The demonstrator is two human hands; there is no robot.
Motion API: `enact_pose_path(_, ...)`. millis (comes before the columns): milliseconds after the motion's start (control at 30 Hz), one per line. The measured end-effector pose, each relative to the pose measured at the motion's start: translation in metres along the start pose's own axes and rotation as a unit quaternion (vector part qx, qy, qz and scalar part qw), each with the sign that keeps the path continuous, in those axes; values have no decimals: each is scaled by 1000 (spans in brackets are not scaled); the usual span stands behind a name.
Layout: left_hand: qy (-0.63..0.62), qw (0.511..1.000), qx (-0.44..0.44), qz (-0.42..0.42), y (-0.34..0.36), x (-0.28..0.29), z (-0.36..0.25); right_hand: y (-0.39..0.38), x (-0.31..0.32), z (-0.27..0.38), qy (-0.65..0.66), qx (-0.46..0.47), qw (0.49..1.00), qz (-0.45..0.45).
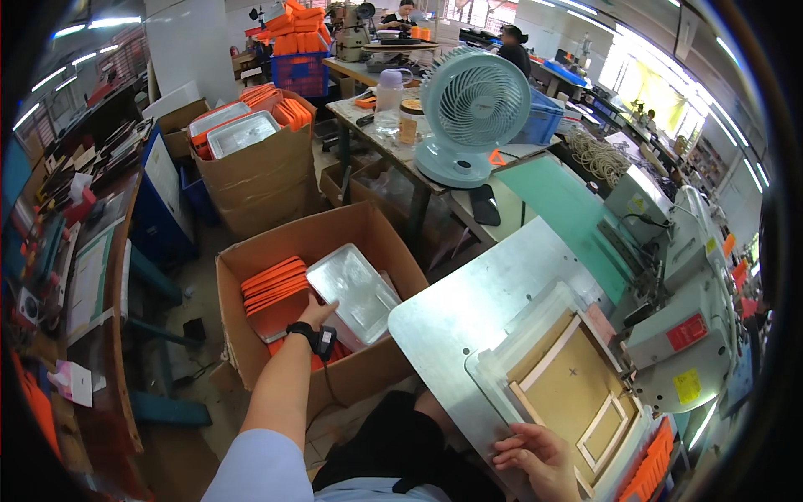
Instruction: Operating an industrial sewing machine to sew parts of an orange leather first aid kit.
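My left hand reaches into a large cardboard box and grips the left edge of a shallow silvery rectangular tray, with the thumb on its rim. The tray lies tilted against the box's right side. Left of it is a stack of orange folded pieces, and more orange shows beneath. My right hand is loosely curled with fingers apart and nothing in it, over the lower edge of a clear-rimmed template with a brown board and pale strips. That template rests on a metal machine table.
A sewing machine stands at the right. Ahead, a table holds a fan, a phone and a jar. Another cardboard box with silvery trays stands behind. A cluttered bench runs along the left; people work farther back.
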State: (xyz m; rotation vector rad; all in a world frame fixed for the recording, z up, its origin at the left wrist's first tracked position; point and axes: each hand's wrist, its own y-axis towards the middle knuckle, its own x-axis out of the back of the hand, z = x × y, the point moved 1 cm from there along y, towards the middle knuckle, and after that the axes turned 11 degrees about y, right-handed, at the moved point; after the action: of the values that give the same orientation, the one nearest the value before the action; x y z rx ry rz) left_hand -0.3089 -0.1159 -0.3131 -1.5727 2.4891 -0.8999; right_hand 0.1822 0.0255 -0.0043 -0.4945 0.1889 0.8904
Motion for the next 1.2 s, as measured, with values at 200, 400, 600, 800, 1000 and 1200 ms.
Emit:
enact_pose_path(200, 10, 997, -6, 77, -4, -2, 10, -2, 3, 6, -91, -23, 995, 33)
enact_pose_path(400, -103, 908, -403, -60, -161, -19, -169, 0, -14, 8, -347, 225, 867, 280)
enact_pose_path(600, 354, 509, -684, 384, -368, -132, -274, -58, -31, 11, -405, 296, 809, 307)
enact_pose_path(800, 477, 210, -716, 465, -417, -235, -239, -141, 30, 20, -477, 188, 858, 32)
enact_pose_path(1000, 547, 193, -685, 440, -389, -275, -230, -256, 124, -1, -504, 115, 687, -510)
enact_pose_path(1200, 607, 283, -687, 281, -341, -268, -271, -310, 178, -12, -526, 141, 667, -509)
